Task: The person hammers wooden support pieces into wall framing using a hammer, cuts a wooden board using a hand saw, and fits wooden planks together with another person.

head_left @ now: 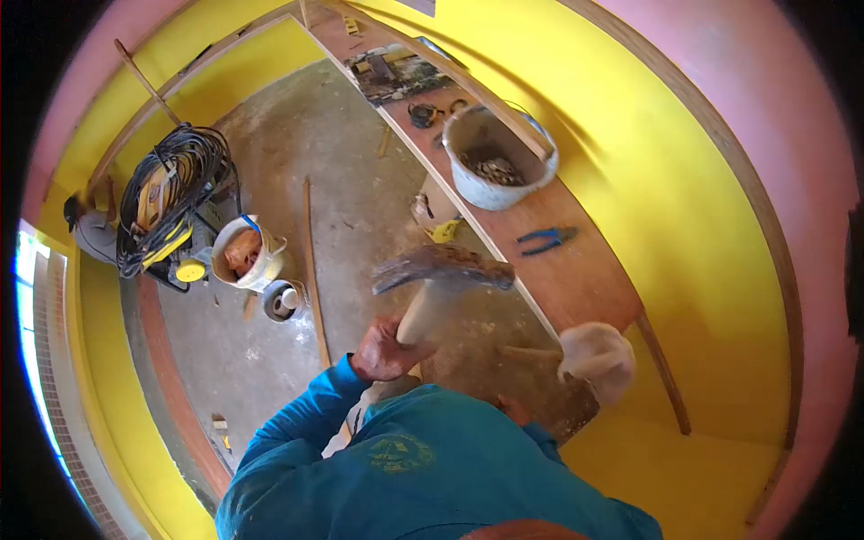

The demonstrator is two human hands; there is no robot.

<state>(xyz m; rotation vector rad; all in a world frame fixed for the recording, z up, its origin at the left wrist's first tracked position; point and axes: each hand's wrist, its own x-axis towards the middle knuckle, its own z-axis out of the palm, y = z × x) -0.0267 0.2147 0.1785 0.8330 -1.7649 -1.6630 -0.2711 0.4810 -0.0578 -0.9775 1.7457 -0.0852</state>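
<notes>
My left hand, bare below a teal sleeve, is closed round the lower end of a pale, blurred object. Against its upper end lies a long, rough, dark brown piece; motion blur hides what it is. Of my right hand only a little skin shows beside the teal shirt, its fingers hidden. Further right, a whitish, cloth-like bundle is at the near end of the wooden bench.
Blue-handled pliers and a large white bucket are on the bench. Coiled black cable, a smaller bucket and a long wooden strip are at the left. Another person is at the far left.
</notes>
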